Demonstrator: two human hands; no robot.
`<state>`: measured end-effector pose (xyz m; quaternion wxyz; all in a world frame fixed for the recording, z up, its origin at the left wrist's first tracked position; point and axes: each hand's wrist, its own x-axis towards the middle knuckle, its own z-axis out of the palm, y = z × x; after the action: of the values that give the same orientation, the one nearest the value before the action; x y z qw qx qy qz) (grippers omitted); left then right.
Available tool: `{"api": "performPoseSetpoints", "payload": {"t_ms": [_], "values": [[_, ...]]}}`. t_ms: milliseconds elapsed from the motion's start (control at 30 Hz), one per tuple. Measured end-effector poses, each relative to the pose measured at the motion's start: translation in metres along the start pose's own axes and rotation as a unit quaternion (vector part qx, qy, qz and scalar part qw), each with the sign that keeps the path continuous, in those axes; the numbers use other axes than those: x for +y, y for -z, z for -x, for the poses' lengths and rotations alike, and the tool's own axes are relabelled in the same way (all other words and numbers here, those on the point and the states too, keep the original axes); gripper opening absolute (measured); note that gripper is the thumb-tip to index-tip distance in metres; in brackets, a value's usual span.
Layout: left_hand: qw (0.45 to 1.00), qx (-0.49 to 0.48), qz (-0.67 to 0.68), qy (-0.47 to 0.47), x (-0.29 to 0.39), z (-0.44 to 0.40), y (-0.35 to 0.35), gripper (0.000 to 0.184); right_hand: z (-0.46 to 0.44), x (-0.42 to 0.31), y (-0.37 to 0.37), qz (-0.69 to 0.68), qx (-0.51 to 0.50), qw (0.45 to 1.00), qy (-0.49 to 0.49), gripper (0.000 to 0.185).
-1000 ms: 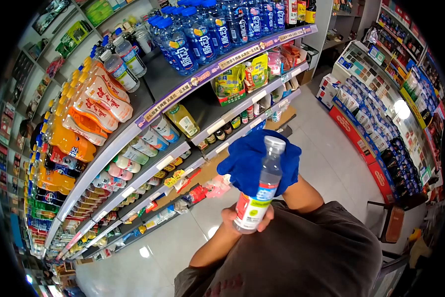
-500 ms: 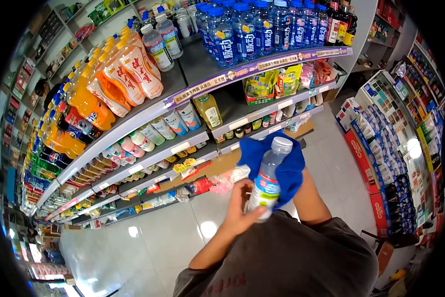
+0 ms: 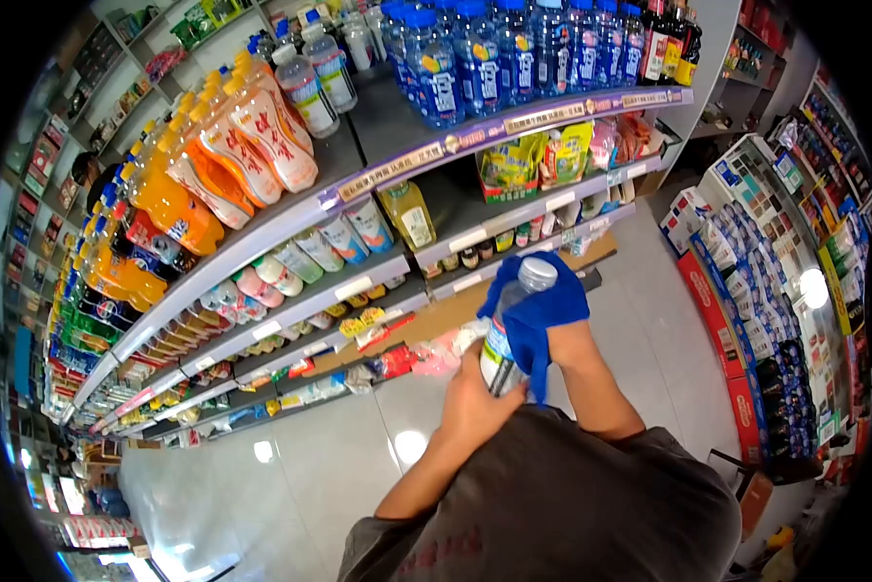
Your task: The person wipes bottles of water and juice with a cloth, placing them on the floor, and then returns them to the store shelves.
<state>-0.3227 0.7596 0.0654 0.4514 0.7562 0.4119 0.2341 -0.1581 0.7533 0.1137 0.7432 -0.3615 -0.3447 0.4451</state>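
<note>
Clear bottle, see-through at shoulder, white cap on, label blue w/ a bit of green higher up, mostly white w/ dark print lower down

Held up in front of dark shirt, above pale floor, tilted, cap end up & leaning to picture R

Against its R side, blue cloth, touching bottle, bunched beside & behind, one end hanging down next to label

L hand curled round lower part of bottle, closed on it, fingers along L side, thumb across near base

R hand at cloth, just beside bottle, mostly under fabric; fingers hidden, so can't tell if spread or pressed tgt

Farther out, past both hands, long shelf w/ several tiers, purple strip along part of top edge

On top tier: blue bottles in rows, dark sauces at R end, two clear drinks w/ white caps, then orange drinks to L

Lower: yellowish bottle, yellow bags, small jars under those

Across aisle, at R: red-sided display stacked w/ blue & white packs
</note>
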Motion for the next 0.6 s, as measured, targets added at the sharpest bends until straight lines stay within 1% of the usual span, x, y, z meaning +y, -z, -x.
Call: {"api": "performPoseSetpoints", "payload": {"t_ms": [33,67,100,133,167,200,233,267,300,333,367,400,433,467,500,533,567,600], "values": [[0.999,-0.027,-0.035,0.013,0.009,0.004,0.009,0.089,-0.002,0.004,0.003,-0.003,-0.004,1.0,0.016,0.04],[0.996,-0.067,-0.066,-0.001,0.023,0.012,0.023,0.087,-0.005,0.002,0.009,-0.101,-0.02,0.995,-0.015,0.045],[0.991,-0.093,0.028,-0.098,0.008,0.014,0.028,0.09,-0.005,-0.019,0.005,-0.128,-0.062,0.988,-0.059,0.042],[0.964,-0.164,0.206,-0.044,-0.005,0.013,0.027,0.09,-0.003,-0.03,0.003,-0.147,-0.099,0.981,-0.08,0.041],[0.897,-0.231,0.377,0.007,-0.017,0.008,0.023,0.09,-0.003,-0.03,0.004,-0.157,-0.12,0.976,-0.09,0.04],[0.791,-0.288,0.539,0.024,-0.023,0.001,0.015,0.088,-0.005,-0.029,0.004,-0.162,-0.125,0.974,-0.101,0.039],[0.658,-0.412,0.626,0.072,-0.03,-0.006,0.01,0.086,-0.006,-0.025,0.002,-0.161,-0.114,0.974,-0.112,0.038],[0.609,-0.439,0.656,0.075,-0.03,0.001,0.003,0.084,-0.008,-0.019,0.0,-0.155,-0.084,0.976,-0.128,0.038],[0.559,-0.466,0.682,0.077,-0.014,0.004,0.005,0.082,-0.01,-0.014,-0.004,-0.144,-0.042,0.977,-0.149,0.037],[0.564,-0.464,0.677,0.09,-0.019,0.01,0.002,0.082,-0.012,-0.011,-0.008,-0.126,0.003,0.977,-0.171,0.037],[0.598,-0.441,0.662,0.1,-0.024,0.01,0.005,0.081,-0.013,-0.009,-0.011,-0.115,0.036,0.975,-0.187,0.037],[0.63,-0.418,0.645,0.11,-0.027,0.007,0.011,0.08,-0.014,-0.007,-0.013,-0.115,0.031,0.978,-0.174,0.038],[0.662,-0.394,0.627,0.119,-0.027,0.003,0.017,0.079,-0.012,-0.005,-0.015,-0.126,0.005,0.981,-0.147,0.038],[0.807,-0.303,0.497,0.096,-0.026,0.002,0.017,0.078,-0.008,0.003,-0.015,-0.147,-0.082,0.984,-0.059,0.032],[0.918,-0.162,0.361,-0.003,-0.021,0.004,0.009,0.079,-0.009,0.006,-0.014,-0.124,-0.069,0.989,-0.048,0.029],[0.956,-0.125,0.263,0.018,-0.018,0.004,0.009,0.081,-0.009,0.009,-0.012,-0.101,-0.056,0.993,-0.038,0.028],[0.982,-0.085,0.162,0.037,-0.013,0.001,0.012,0.083,-0.011,0.011,-0.01,-0.076,-0.045,0.996,-0.027,0.027],[0.991,-0.057,0.118,0.029,-0.013,0.002,0.011,0.084,-0.014,0.014,-0.004,-0.088,-0.056,0.993,-0.059,0.029]]}}
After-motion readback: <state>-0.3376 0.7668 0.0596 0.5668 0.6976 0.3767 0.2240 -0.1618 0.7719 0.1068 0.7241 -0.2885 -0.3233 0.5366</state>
